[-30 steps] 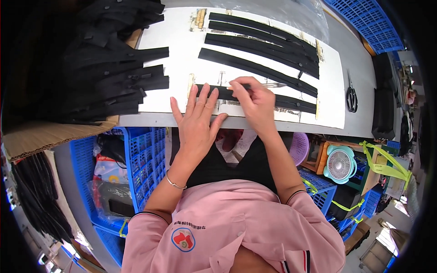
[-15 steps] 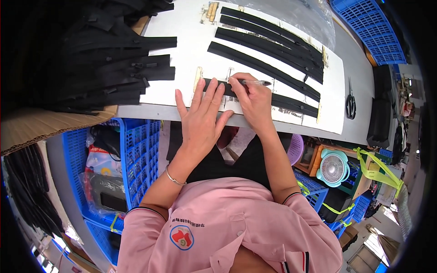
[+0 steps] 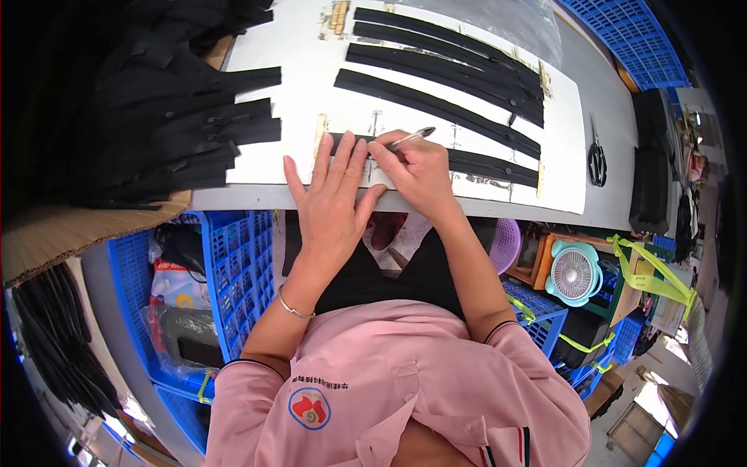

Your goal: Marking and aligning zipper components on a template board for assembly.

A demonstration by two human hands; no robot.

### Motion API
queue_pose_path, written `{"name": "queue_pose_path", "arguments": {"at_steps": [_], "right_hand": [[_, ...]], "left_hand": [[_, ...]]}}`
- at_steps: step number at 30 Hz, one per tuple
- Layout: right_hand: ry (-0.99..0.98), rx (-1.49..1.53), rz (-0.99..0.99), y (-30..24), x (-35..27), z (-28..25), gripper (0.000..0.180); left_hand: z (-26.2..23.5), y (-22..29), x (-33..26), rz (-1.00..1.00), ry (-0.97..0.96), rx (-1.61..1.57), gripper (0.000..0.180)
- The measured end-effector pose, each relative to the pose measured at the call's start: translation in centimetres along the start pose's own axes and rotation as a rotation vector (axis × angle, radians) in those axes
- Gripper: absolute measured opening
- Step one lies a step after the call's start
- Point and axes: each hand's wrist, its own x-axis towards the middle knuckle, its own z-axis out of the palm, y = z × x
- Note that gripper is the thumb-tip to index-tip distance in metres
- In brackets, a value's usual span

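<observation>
My left hand (image 3: 328,204) lies flat with its fingers stretched over the left end of the nearest black zipper (image 3: 492,166). A clear pen (image 3: 415,138) with a dark end is pinched in my right hand (image 3: 420,173), tilted, right beside the left fingertips. Its tip is hidden by my fingers, so I cannot tell whether it touches the zipper. Under the zipper is a white board (image 3: 562,159) with dark pen marks and strips of yellowish tape. Several more black zippers (image 3: 440,105) lie side by side on the board beyond my hands.
A heap of black zippers (image 3: 191,128) covers the left of the table, above a cardboard sheet (image 3: 93,233). Black scissors (image 3: 597,163) lie at the right. Blue baskets (image 3: 237,272) stand below the table's left part; a turquoise fan (image 3: 574,272) is at the lower right.
Both hands appear slightly further left in the picture, along with the board and zippers, as the view shifts. The pen has tipped more upright in my right hand.
</observation>
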Motion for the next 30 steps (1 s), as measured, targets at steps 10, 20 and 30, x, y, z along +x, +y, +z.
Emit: {"name": "queue_pose_path", "arguments": {"at_steps": [10,20,30], "right_hand": [[0.267,0.14,0.199,-0.1,-2.1,-5.3,0.015],[0.306,-0.111,0.182,3.3,-2.6,-7.5,0.014],[0.334,-0.158,0.145,3.2,-2.5,-7.4,0.012]], "left_hand": [[-0.1,0.0,-0.1,-0.011,-0.019,0.033,0.063],[-0.2,0.0,0.0,-0.002,-0.055,0.023,0.062],[2.3,6.1,3.0,0.14,0.064,-0.372,0.041]]}}
